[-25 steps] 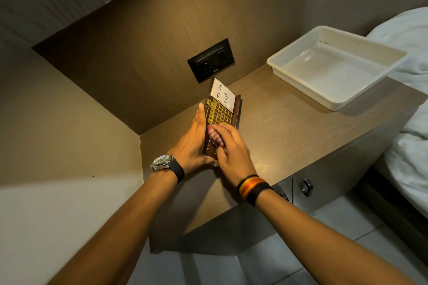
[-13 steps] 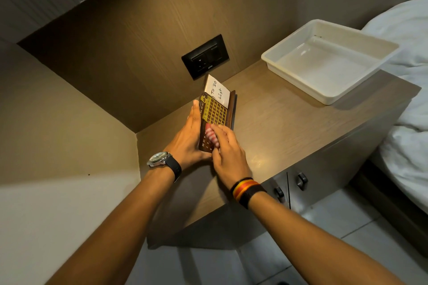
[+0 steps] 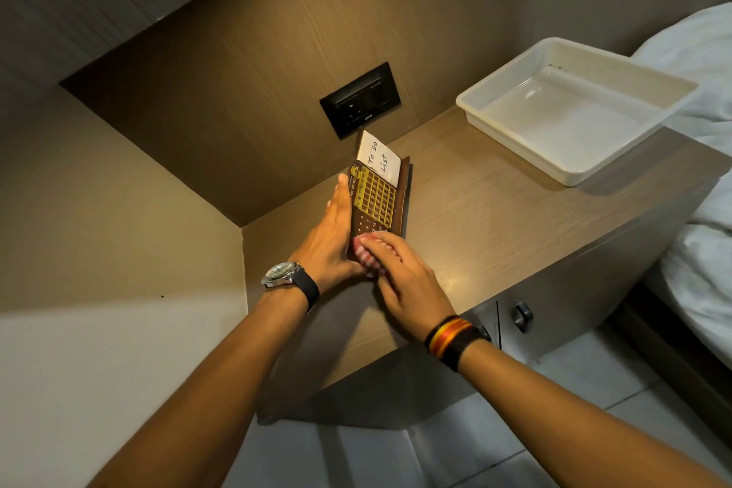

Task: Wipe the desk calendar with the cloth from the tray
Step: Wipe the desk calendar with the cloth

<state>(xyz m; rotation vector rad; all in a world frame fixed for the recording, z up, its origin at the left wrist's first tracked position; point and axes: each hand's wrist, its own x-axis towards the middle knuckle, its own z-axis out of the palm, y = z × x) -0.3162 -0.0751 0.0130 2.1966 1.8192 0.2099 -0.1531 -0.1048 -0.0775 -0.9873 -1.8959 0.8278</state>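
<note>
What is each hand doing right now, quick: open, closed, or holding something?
Left hand: open, straight fingers resting against the side of the desk calendar.
Right hand: open, flat fingers pressing the striped cloth onto the calendar.

Most of the cloth (image 3: 362, 250) lies hidden under the right hand (image 3: 408, 281), with only a red-and-white striped bit showing; whether the thumb pinches it cannot be told. That hand covers the near end of the desk calendar (image 3: 376, 202) and the left hand (image 3: 330, 242) covers its left edge. The grid print is too small to read, and the bed (image 3: 705, 210) is cut off at the right.
</note>
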